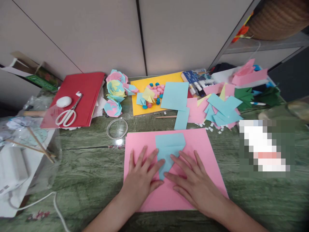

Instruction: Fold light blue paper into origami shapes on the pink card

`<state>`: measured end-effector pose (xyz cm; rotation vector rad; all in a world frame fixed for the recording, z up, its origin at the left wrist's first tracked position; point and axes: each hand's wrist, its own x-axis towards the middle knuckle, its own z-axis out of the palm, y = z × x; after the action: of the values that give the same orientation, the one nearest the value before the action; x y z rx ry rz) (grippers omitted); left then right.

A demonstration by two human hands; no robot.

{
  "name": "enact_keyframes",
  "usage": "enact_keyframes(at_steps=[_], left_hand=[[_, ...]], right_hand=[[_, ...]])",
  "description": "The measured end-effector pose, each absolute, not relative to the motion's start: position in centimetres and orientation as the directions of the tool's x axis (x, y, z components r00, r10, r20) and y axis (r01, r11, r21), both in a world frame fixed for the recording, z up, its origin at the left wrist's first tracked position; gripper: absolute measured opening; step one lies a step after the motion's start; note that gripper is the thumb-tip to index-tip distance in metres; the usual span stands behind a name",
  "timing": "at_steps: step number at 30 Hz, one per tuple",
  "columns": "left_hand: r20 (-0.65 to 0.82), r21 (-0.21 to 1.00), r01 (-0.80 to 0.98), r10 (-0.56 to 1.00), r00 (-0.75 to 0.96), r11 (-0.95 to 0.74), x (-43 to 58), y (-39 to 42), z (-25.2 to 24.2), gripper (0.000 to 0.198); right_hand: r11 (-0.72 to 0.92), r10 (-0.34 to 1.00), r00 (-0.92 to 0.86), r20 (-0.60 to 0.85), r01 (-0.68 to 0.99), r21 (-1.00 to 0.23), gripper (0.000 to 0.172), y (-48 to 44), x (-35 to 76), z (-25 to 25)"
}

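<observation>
Quietly, at a green wood-grain table [91, 170], a person works over blue paper with bare, outspread hands. At far left, a white device [13, 169] sits near thin wooden sticks [40, 145], with an open green box [42, 82] behind. Next comes a red folder [79, 85] bearing white-handled scissors [66, 117] and a rounded white object [64, 101]. Beside it stand folded paper flowers [116, 91] in pink, yellow and blue, a clear ring [117, 129] lying in front of them.

At center, the left hand [143, 174] rests palm down on a pink sheet [210, 161], fingers fanned and unclenched, two fingertips meeting the left edge of the folded blue paper [167, 141]. That piece lies on the pink sheet between the hands, a crease across its upper part, narrowing toward the person. The right hand [194, 182], equally wide open, presses fingertips along the paper's right side; neither hand pinches it.

Beyond, a yellow sheet [137, 109] carries small pink and blue pieces [158, 90] and part of a larger blue sheet [175, 96]. Rightward lie marker pens [196, 86], a heap of blue cutouts [223, 108] and dark green paper [243, 98]. A pixelated patch hides a whitish item at far right.
</observation>
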<state>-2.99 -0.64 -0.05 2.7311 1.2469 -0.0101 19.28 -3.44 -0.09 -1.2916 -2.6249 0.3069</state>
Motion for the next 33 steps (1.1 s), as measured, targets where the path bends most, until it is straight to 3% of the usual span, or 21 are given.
enact_keyframes(at_steps=[17, 33], left_hand=[[-0.073, 0.130, 0.755, 0.753, 0.654, -0.643, -2.9, -0.7, 0.0, 0.058], [-0.050, 0.149, 0.721, 0.723, 0.689, -0.677, -3.0, -0.8, 0.2, 0.049]], right_hand=[[0.286, 0.956, -0.266, 0.123, 0.938, -0.198, 0.031, -1.1, 22.9, -0.5], [0.202, 0.977, -0.185, 0.106, 0.963, -0.179, 0.032, -1.6, 22.2, -0.8]])
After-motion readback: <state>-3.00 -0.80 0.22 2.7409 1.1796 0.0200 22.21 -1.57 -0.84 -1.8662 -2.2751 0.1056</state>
